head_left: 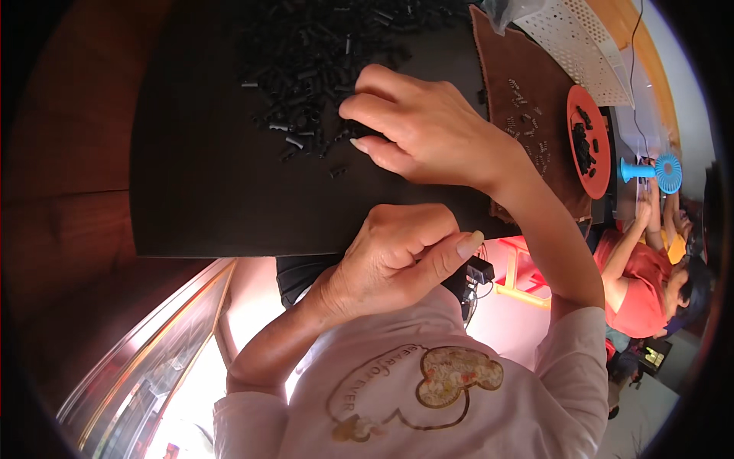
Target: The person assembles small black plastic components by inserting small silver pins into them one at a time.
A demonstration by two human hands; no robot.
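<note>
A heap of small black tube-shaped plastic pieces (306, 84) is spread over the far part of a dark table (229, 206). At the heap's near right edge is my right hand (428, 130), palm down. Its thumb and forefinger are apart, their tips close to the pieces; I see nothing held between them. One loose black piece (339, 172) lies nearer than the heap. My left hand (405, 252) is closed at the table's near edge, thumb pressed against the curled fingers. Whatever it may hold is hidden inside.
On the right, a brown cloth (508, 65) carries several small metal springs (543, 157). An orange-red plate (575, 115) with black pieces sits beside it. Beyond are a white perforated basket (569, 38) and a blue fan (667, 174). Another person (638, 287) sits at the far right.
</note>
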